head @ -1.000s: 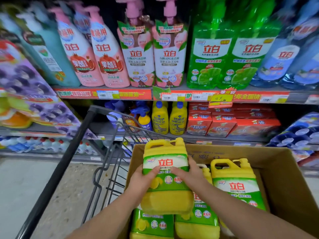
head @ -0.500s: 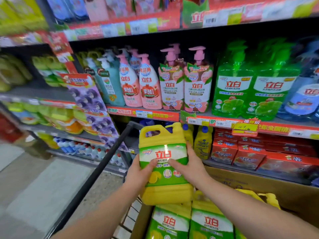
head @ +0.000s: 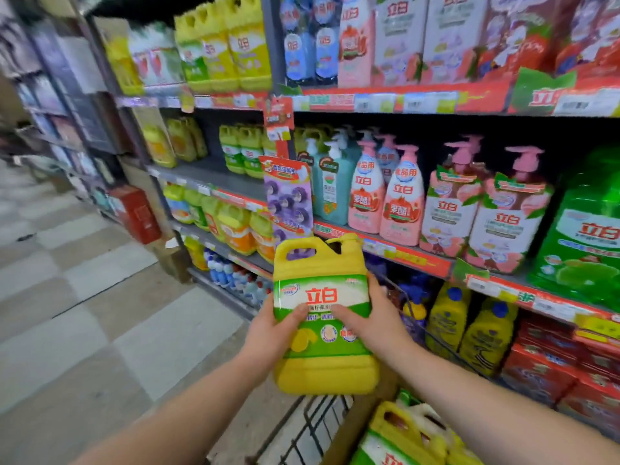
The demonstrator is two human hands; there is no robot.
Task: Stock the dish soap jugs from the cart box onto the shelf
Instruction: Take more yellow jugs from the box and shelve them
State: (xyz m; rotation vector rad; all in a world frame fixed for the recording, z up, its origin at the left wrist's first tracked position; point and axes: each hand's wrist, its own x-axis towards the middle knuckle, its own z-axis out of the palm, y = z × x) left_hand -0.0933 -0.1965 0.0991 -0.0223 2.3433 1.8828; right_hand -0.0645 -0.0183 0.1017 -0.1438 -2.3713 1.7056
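Two-handed: left hand and right hand clasp jug, grips curled round its sides. Keep upright; seat squarely on shelf above-left of jug.

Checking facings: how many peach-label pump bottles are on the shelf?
2: left peach bottle and right peach bottle, side by side on the middle shelf; others may hide behind.

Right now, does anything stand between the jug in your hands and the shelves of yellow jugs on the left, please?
Only the hanging purple strip just behind the jug seems close to that path; otherwise nothing visible blocks it.
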